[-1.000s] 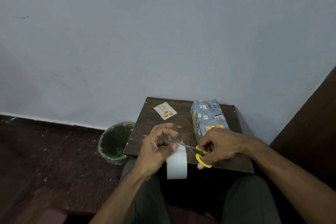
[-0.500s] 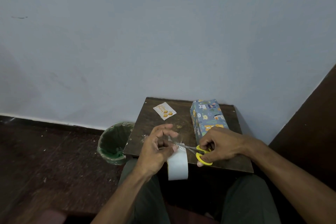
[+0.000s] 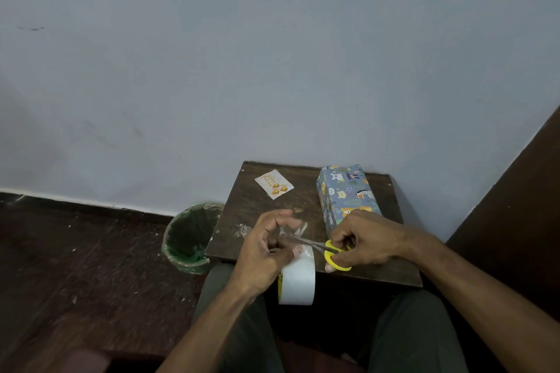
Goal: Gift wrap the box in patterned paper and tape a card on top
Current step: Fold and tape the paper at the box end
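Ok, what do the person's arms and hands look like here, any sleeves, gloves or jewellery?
Both forearms are bare up to the frame edge, with no sleeve in view. The left hand and right hand wear no gloves; no rings, watch or bracelet show.

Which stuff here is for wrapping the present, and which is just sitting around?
For the job:
wrapped box
card
tape roll
scissors, in the right hand
left hand, pinching the clear tape

Just sitting around:
green bin
table, only holding things
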